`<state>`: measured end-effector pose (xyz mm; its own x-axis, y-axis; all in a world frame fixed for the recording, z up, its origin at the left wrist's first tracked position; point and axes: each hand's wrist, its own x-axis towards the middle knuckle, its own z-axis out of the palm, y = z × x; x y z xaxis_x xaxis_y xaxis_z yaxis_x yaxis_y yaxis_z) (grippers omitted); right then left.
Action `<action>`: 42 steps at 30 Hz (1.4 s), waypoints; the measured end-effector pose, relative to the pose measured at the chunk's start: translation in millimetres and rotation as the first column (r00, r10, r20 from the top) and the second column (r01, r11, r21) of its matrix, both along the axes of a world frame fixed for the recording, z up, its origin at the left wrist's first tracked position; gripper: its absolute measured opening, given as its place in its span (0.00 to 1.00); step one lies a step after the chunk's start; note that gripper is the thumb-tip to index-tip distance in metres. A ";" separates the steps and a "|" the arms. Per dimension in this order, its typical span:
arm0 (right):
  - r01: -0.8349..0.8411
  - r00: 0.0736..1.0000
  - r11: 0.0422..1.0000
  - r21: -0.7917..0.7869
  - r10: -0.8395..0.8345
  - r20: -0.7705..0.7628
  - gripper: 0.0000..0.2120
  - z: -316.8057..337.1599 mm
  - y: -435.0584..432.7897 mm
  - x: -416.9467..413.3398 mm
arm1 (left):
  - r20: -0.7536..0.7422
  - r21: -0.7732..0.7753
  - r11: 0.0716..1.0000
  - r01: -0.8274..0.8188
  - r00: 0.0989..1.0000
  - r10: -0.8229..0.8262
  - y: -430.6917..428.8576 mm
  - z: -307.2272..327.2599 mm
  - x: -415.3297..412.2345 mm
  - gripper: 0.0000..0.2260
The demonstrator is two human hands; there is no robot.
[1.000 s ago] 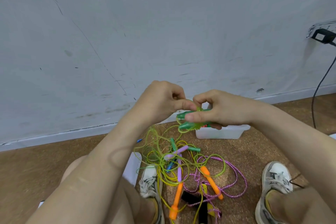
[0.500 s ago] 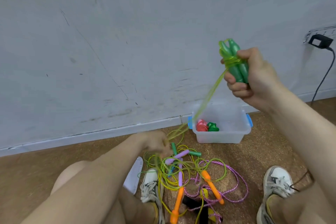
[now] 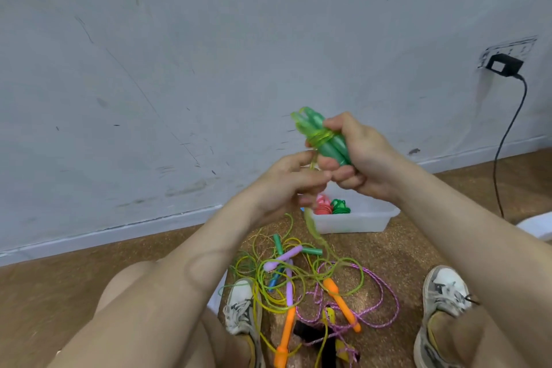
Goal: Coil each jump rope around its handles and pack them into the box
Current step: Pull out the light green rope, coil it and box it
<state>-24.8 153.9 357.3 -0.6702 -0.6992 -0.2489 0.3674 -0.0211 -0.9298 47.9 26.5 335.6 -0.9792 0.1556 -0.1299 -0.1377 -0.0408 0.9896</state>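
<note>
My right hand [image 3: 361, 155] grips two green handles [image 3: 327, 140] held together, tilted up to the left, with a few turns of yellow-green rope [image 3: 321, 136] wound round them. Just below and to the left, my left hand [image 3: 286, 185] pinches that same rope, which trails down to the floor. The clear plastic box [image 3: 352, 222] stands against the wall behind my hands and holds a coiled red rope [image 3: 324, 206] and a coiled green rope [image 3: 340, 207]. A tangle of loose ropes [image 3: 301, 281] with purple, orange and green handles lies on the floor between my feet.
A grey wall with a white skirting board runs close behind the box. A black charger [image 3: 503, 64] is plugged in at the right, its cable hanging to the floor. My shoes [image 3: 243, 309] flank the rope pile on the brown floor.
My right hand has come down and left with the green handles. My left hand has risen from the floor pile to meet it, pinching the rope close under the handles.
</note>
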 end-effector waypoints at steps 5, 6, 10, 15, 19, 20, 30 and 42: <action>0.242 0.958 0.952 0.187 -0.204 -0.201 0.11 -7.3 4.1 -10.0 | -0.397 -0.855 0.416 -0.311 0.908 -0.137 -13.4 -4.4 -1.5 0.10; 0.291 0.935 0.927 0.238 -0.222 -0.278 0.10 -9.6 4.1 -11.1 | -0.408 -0.893 0.284 -0.348 0.893 -0.190 -16.5 -3.5 0.8 0.12; 0.351 0.780 0.828 0.438 0.001 -0.626 0.11 -21.0 2.4 -14.3 | -0.418 -0.898 0.050 -0.437 0.813 -0.405 -16.7 -1.7 8.5 0.13; 0.241 0.667 0.818 0.523 0.252 -0.701 0.16 -31.8 -3.5 -6.2 | -0.526 -0.824 0.128 -0.552 0.662 -0.534 -21.5 1.5 7.1 0.11; 0.114 0.609 0.814 0.570 0.396 -0.687 0.22 -27.4 -5.2 4.2 | -0.599 -0.800 0.310 -0.514 0.712 -0.366 -34.3 9.1 7.4 0.12; 0.056 0.626 0.821 0.568 0.415 -0.660 0.23 -24.6 -4.1 6.1 | -0.608 -0.791 0.334 -0.513 0.723 -0.329 -35.3 9.4 7.7 0.11; -0.273 0.729 0.797 0.538 0.536 -0.424 0.37 -4.6 3.5 17.6 | -0.208 -0.553 0.817 -0.166 0.976 0.058 -35.0 9.4 -0.4 0.15; -0.207 0.813 0.893 0.399 0.384 -0.437 0.19 4.5 -1.2 22.3 | 0.191 -0.042 0.998 -0.044 0.980 0.051 -31.8 -1.6 -2.1 0.18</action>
<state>-2.5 152.8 361.8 -0.5358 -0.8234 -0.1868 -0.2023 0.3400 -0.9184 45.8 -5.3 334.1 -0.9417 0.1009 -0.3210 -0.3240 -0.0152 0.9459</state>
